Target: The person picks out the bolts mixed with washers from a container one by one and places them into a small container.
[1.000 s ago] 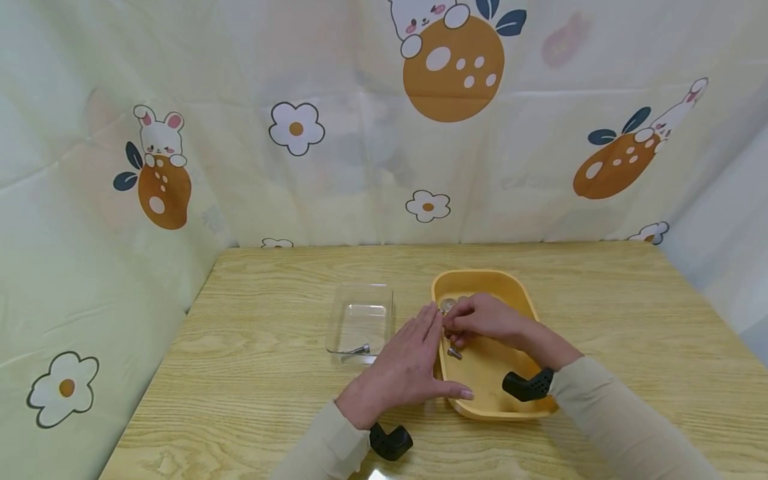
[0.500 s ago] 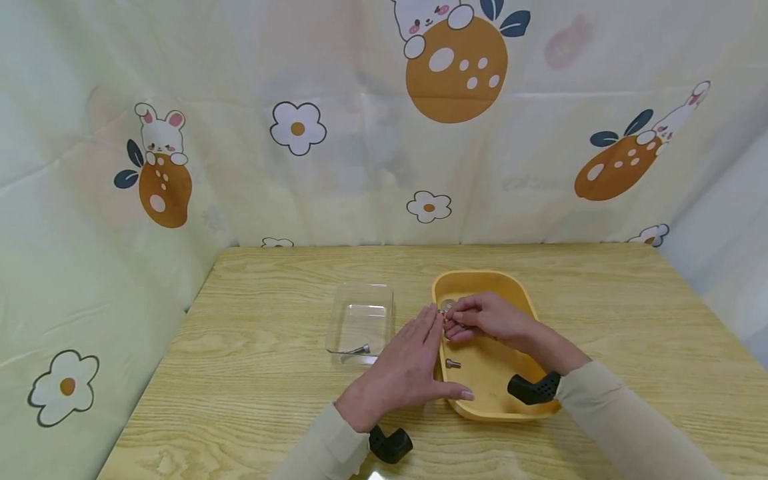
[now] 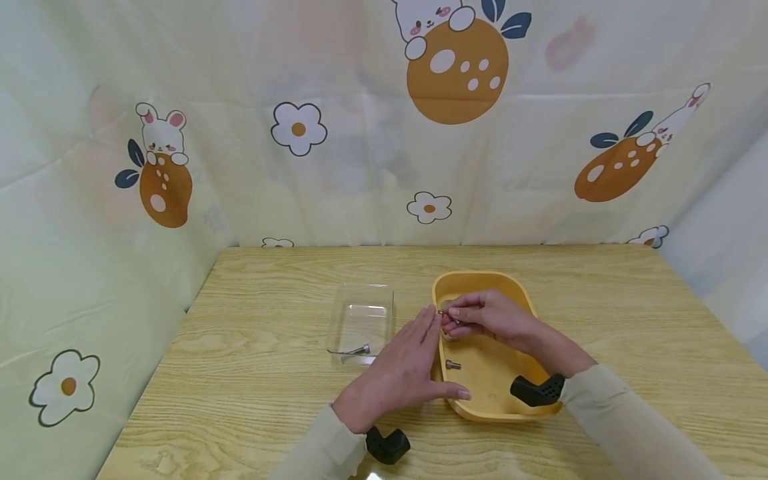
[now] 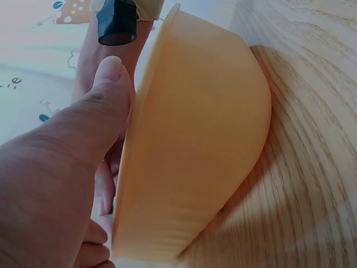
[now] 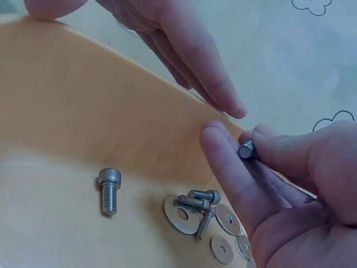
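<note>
My right hand (image 3: 495,315) is over the left side of a yellow tray (image 3: 492,390), pinching a small metal screw (image 5: 246,149) between thumb and fingers. The right wrist view shows one end of this screw, with the rest hidden in the grip. My left hand (image 3: 399,373) rests along the tray's left rim, its fingers straight and its thumb out over the rim. On the tray floor a socket head screw (image 5: 109,192) lies alone. Several smaller screws (image 5: 203,196) lie in a cluster beside flat washers (image 5: 221,250) below the right hand.
Left of the tray stands a clear plastic box (image 3: 336,327) with a metal screw (image 3: 361,349) at its front end. Both stand on a wood-grain table (image 3: 258,373). A printed curtain (image 3: 360,167) hangs behind the table.
My right hand has lifted slightly and shifted back, and the screw in its pinch now shows. The lone screw in the tray has turned and slid toward the front. My left hand has barely moved.
</note>
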`<action>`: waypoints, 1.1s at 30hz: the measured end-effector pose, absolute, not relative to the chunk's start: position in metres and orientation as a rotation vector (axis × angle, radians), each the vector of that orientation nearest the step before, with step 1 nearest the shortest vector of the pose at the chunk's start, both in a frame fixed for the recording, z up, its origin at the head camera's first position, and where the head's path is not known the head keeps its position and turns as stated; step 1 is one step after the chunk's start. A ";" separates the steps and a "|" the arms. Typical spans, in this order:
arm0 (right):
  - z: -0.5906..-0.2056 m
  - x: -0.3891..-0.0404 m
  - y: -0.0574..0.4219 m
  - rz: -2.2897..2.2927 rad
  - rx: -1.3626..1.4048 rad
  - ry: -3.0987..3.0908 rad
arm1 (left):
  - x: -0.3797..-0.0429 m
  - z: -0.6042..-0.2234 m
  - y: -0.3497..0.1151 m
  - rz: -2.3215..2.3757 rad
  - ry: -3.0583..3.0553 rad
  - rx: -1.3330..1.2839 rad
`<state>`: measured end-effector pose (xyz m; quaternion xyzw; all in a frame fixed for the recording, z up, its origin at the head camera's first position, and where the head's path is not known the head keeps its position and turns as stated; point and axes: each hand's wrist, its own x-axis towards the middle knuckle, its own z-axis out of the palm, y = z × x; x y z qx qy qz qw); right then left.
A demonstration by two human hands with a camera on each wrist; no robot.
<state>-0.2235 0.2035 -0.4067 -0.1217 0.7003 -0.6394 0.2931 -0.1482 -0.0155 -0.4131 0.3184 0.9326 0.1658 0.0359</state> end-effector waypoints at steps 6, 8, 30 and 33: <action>-0.404 -0.224 0.203 -1.718 -0.306 1.848 | -0.148 -0.412 -0.022 0.538 2.857 0.940; -0.402 -0.224 0.202 -1.723 -0.272 1.858 | -0.148 -0.411 -0.024 0.544 2.864 0.929; -0.385 -0.221 0.187 -1.757 -0.239 1.893 | -0.155 -0.399 -0.062 0.541 2.950 0.828; -0.384 -0.221 0.184 -1.744 -0.254 1.895 | -0.155 -0.399 -0.068 0.556 2.964 0.836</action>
